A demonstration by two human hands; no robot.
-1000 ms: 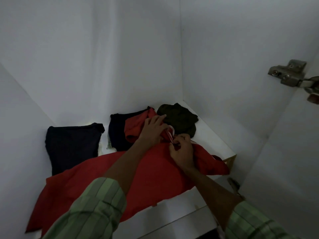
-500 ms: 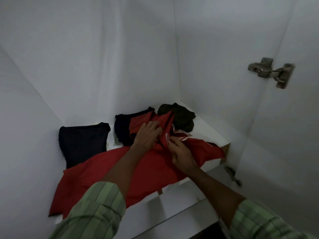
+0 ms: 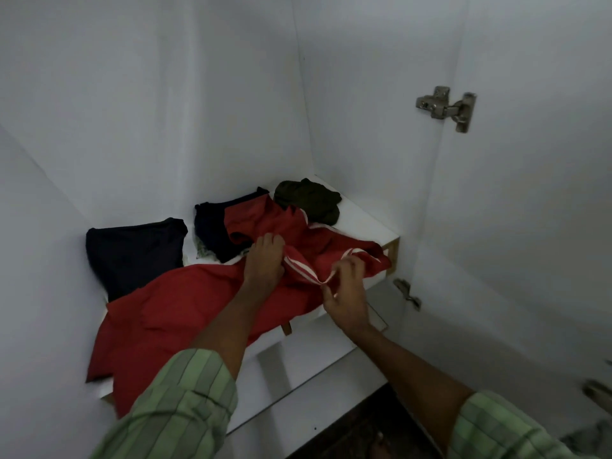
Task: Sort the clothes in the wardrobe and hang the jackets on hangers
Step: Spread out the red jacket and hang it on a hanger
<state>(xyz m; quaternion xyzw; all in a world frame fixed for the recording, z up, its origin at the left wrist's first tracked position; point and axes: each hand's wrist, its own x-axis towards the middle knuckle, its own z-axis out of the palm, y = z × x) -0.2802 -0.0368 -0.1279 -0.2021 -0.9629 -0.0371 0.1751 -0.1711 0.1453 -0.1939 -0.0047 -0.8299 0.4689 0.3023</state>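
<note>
The red jacket (image 3: 185, 306) lies spread across the wardrobe shelf (image 3: 361, 217), its hem drooping over the front edge, in front of the dark folded clothes (image 3: 132, 250). It looks light, soft and floppy, a bit slick perhaps, so I would take it by the white-striped edge or the collar, not the loose body. The left hand (image 3: 265, 260) presses down with fingers curled into the cloth, arm stretched forward. The right hand (image 3: 346, 293) pinches the striped edge between thumb and fingertips, wrist raised, pulling it taut.
</note>
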